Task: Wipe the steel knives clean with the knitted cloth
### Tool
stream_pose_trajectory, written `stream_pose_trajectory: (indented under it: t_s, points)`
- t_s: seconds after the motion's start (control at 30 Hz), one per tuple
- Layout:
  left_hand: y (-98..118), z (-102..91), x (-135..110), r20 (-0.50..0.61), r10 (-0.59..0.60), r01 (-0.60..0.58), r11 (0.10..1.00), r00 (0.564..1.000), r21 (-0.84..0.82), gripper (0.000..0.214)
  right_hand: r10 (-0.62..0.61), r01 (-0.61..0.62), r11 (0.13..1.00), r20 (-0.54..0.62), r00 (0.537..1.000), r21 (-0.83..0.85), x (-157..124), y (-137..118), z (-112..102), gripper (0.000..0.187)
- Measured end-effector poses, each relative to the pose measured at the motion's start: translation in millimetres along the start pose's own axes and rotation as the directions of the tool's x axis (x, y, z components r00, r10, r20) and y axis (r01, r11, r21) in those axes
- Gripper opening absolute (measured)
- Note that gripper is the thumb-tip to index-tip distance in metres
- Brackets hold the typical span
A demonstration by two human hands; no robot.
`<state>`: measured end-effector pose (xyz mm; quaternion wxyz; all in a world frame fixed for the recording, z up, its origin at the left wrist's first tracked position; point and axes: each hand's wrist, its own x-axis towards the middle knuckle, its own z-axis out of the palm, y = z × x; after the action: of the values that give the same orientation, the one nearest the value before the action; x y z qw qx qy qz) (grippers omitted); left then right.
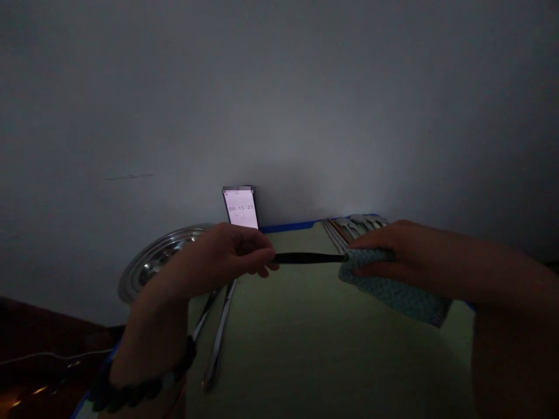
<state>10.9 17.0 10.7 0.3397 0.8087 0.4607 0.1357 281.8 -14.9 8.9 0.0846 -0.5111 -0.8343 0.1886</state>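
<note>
My left hand (244, 250) pinches one end of a slim dark rod-like utensil (309, 258) between thumb and fingers. The rod lies level across the middle, and its right end disappears into a green-blue patterned cloth (397, 294). That cloth is gripped by my right hand (393, 250), thumb below and fingers above, folded around the utensil; its covered end is hidden, so I cannot tell its exact kind. Just beyond my right hand, several spoons (369, 221) and chopsticks (334, 234) lie side by side. Two long metal utensils (220, 334) rest below my left hand.
A shiny round metal dish (151, 267) sits at the left, partly behind my left forearm. A phone (241, 208) showing a timer leans against the grey wall (279, 105). The pale green tabletop (314, 349) has a blue edge. A white cable (52, 355) runs at lower left.
</note>
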Motion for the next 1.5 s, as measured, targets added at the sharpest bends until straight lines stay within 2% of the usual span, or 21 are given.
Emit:
stream_pose_trajectory:
  t_s: [0.1,0.2,0.33,0.57,0.77,1.23,1.5]
  points:
    - [4,5.7,3,-0.011,0.029,-0.028,0.998,1.0,0.059,0.02,-0.012,0.013,1.0,0.049,0.999,-0.002,2,-3,1,0.027]
    - [8,11.0,5,-0.065,0.057,-0.048,0.989,0.996,0.142,0.018,-0.016,0.017,0.999,0.044,0.999,-0.029,4,-4,3,0.027]
    - [13,15.3,6,-0.088,0.091,-0.075,0.983,0.992,0.168,0.02,-0.002,0.007,0.998,0.083,0.997,-0.055,5,-7,3,0.028]
    - [17,18.5,8,-0.035,0.12,-0.113,0.981,0.992,0.158,0.017,-0.012,0.017,0.998,0.097,0.995,-0.055,5,-13,2,0.026]
    - [11,15.2,8,-0.01,0.089,-0.088,0.992,0.996,0.086,0.018,-0.025,0.029,0.999,0.099,0.995,-0.045,7,-14,1,0.026]
    - [12,15.9,8,0.07,0.063,-0.061,0.998,0.996,-0.021,0.018,-0.023,0.026,0.999,0.118,0.993,-0.025,6,-13,1,0.022]
    - [9,15.6,8,0.052,0.066,-0.065,0.997,0.996,-0.028,0.014,-0.025,0.027,0.998,0.038,0.999,-0.06,12,-14,4,0.02]
